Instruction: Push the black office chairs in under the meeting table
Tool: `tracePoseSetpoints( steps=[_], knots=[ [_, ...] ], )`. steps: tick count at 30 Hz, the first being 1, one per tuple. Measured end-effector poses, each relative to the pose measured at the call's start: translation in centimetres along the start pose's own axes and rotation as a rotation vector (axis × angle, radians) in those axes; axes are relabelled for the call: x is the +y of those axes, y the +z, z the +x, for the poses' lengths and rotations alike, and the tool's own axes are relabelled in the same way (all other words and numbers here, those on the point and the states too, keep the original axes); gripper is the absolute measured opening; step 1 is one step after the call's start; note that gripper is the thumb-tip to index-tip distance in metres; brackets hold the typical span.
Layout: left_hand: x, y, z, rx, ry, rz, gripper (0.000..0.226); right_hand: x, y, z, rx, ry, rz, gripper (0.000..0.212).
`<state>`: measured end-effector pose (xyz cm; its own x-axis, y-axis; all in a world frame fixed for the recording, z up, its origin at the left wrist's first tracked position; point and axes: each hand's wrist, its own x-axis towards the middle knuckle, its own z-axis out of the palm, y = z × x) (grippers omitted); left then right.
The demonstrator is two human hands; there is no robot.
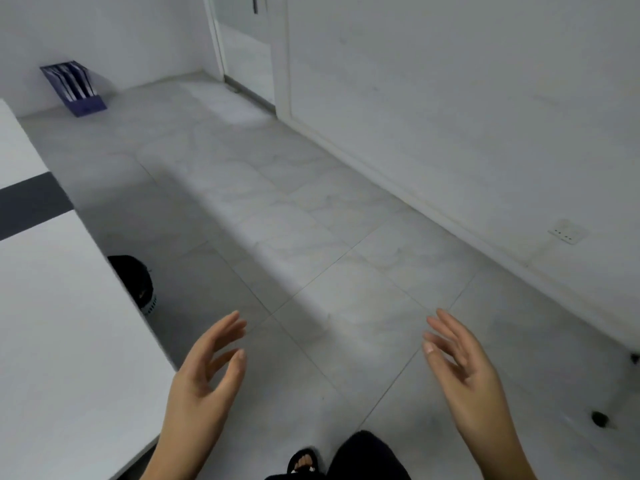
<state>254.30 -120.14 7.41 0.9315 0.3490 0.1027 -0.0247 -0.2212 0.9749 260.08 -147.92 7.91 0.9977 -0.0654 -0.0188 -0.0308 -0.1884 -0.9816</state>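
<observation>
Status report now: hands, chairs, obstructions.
Left hand and right hand open, empty. No whole chair in view; meeting table at left. Floor ahead clear.

Grey tiled floor (311,209) carries a blue file holder (74,88) by the wall

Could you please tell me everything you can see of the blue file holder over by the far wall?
The blue file holder stands on the grey tiled floor in the far left corner, against the white wall. It looks like plastic, with a low front and divided slots holding pale papers or folders. It appears tilted, perhaps from lens distortion. Neither hand is near it.
</observation>
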Motion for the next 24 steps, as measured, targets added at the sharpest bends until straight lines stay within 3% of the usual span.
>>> tracePoseSetpoints(
  steps=[15,24],
  knots=[
    [-2.4,8.6,26.8,0.354,-0.08,-0.01,0.042,-2.7,9.6,37.0,-0.404,-0.104,-0.032,0.035],
    [-5.5,6.5,40.9,0.54,-0.156,0.032,0.043,-3.0,21.9,52.1,-0.605,-0.073,-0.07,0.039]
  ],
)
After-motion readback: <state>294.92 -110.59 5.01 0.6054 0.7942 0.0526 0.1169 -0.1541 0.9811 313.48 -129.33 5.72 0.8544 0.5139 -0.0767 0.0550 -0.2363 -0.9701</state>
